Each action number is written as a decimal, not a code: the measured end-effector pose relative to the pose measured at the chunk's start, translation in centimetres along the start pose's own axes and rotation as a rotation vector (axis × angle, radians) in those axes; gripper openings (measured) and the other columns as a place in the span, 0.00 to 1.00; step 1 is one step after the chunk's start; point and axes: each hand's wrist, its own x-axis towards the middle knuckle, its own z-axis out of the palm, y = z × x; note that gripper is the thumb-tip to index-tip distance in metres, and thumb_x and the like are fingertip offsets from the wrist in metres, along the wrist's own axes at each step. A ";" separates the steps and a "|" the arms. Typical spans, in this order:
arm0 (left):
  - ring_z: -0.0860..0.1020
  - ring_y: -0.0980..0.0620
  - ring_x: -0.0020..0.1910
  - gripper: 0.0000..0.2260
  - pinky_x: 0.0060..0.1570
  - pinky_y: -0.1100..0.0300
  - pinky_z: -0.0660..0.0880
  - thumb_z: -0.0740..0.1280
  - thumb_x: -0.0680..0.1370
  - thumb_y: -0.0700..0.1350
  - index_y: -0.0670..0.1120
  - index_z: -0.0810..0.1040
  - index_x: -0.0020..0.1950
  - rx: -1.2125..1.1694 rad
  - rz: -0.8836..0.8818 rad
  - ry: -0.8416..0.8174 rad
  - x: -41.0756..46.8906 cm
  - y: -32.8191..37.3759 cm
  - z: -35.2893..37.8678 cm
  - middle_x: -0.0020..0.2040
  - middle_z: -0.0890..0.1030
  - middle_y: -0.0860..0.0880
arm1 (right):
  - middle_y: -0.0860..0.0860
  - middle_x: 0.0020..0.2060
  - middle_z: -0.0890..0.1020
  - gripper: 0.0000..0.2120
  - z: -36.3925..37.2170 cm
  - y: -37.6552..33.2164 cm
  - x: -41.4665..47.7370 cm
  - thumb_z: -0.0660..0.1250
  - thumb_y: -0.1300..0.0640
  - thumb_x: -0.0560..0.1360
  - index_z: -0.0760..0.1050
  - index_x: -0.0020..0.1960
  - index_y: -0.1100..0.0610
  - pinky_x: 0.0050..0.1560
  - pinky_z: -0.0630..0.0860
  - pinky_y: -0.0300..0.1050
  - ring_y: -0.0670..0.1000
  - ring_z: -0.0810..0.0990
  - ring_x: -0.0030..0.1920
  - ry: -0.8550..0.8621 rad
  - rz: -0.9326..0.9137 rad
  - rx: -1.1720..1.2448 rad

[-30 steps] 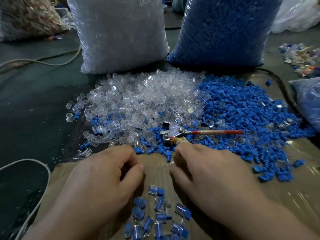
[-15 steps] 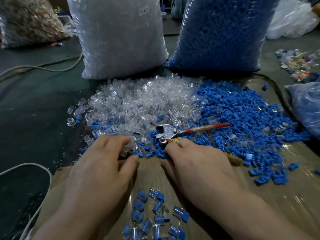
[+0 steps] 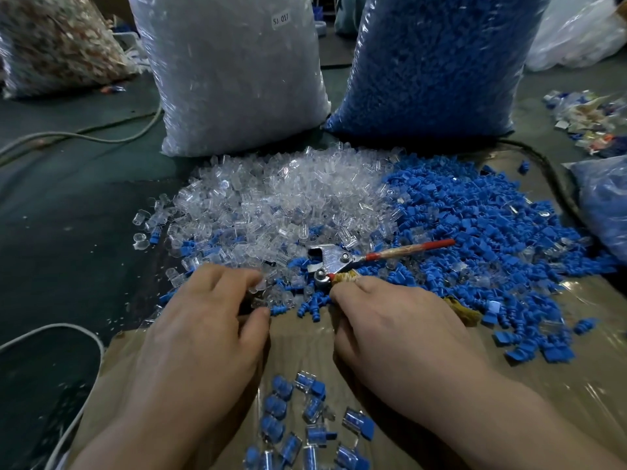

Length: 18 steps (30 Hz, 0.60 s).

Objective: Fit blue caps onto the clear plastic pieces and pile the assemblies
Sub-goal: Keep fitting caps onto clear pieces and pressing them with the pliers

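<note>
A heap of clear plastic pieces (image 3: 281, 198) lies in the middle, with a heap of blue caps (image 3: 475, 215) to its right. Several finished assemblies (image 3: 305, 429) lie on the taped cardboard (image 3: 543, 385) between my wrists. My left hand (image 3: 210, 327) reaches into the near edge of the clear heap, and a clear piece (image 3: 259, 298) sits between its forefinger and thumb. At the near edge of the blue caps, my right hand (image 3: 390, 320) has its fingers curled under. What they hold is hidden.
Metal pliers with a red handle (image 3: 334, 261) lie on the heaps just beyond my right fingers. A big bag of clear pieces (image 3: 234, 79) and a big bag of blue caps (image 3: 434, 62) stand behind. A white cable (image 3: 51, 334) curves at the left.
Both hands have moved forward from the assemblies to the near edges of the heaps. The left fingers have uncurled and reached into the clear pieces.
</note>
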 end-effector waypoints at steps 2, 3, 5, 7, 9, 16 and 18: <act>0.70 0.63 0.53 0.15 0.53 0.61 0.69 0.60 0.77 0.59 0.63 0.75 0.62 0.035 0.036 -0.022 0.0 -0.1 0.0 0.52 0.69 0.67 | 0.44 0.38 0.67 0.06 0.1 0.0 -0.1 0.52 0.48 0.81 0.67 0.48 0.47 0.30 0.62 0.41 0.42 0.65 0.33 0.013 -0.014 0.006; 0.70 0.63 0.52 0.12 0.52 0.62 0.67 0.61 0.77 0.58 0.62 0.77 0.59 0.038 0.042 -0.019 0.0 0.0 0.1 0.51 0.70 0.67 | 0.43 0.38 0.68 0.07 0.1 0.0 -0.2 0.52 0.48 0.81 0.67 0.48 0.47 0.31 0.63 0.41 0.43 0.66 0.34 0.025 -0.018 0.024; 0.71 0.62 0.50 0.09 0.49 0.61 0.67 0.63 0.76 0.57 0.62 0.78 0.54 0.023 0.038 -0.003 0.0 0.2 0.0 0.49 0.72 0.66 | 0.43 0.41 0.71 0.06 0.0 0.1 -0.4 0.53 0.47 0.80 0.68 0.49 0.45 0.37 0.70 0.43 0.43 0.70 0.37 0.058 -0.013 0.104; 0.72 0.61 0.50 0.09 0.48 0.60 0.67 0.62 0.75 0.58 0.61 0.78 0.53 0.014 0.026 0.000 0.0 0.2 0.1 0.48 0.73 0.65 | 0.42 0.42 0.73 0.04 0.0 -0.1 -0.6 0.55 0.47 0.79 0.67 0.49 0.44 0.43 0.73 0.45 0.43 0.72 0.40 0.085 -0.003 0.212; 0.72 0.60 0.51 0.11 0.49 0.60 0.68 0.62 0.75 0.58 0.61 0.79 0.55 0.019 0.021 -0.004 0.1 0.0 0.2 0.48 0.74 0.64 | 0.41 0.40 0.73 0.02 -0.1 -0.4 -0.7 0.57 0.48 0.78 0.65 0.47 0.42 0.41 0.70 0.40 0.43 0.72 0.41 0.101 0.006 0.318; 0.70 0.61 0.43 0.04 0.40 0.61 0.64 0.68 0.73 0.55 0.58 0.74 0.42 -0.034 -0.011 0.052 0.2 0.4 0.2 0.39 0.73 0.63 | 0.35 0.41 0.77 0.04 0.3 -0.3 -0.5 0.63 0.50 0.76 0.70 0.48 0.43 0.36 0.71 0.37 0.41 0.75 0.35 0.120 0.069 0.608; 0.71 0.62 0.41 0.05 0.38 0.65 0.64 0.70 0.72 0.52 0.58 0.74 0.41 -0.069 -0.021 0.083 0.1 0.4 0.4 0.37 0.74 0.62 | 0.39 0.39 0.80 0.07 0.6 -0.3 -0.5 0.65 0.51 0.75 0.71 0.49 0.39 0.33 0.76 0.42 0.45 0.78 0.33 0.110 0.100 0.708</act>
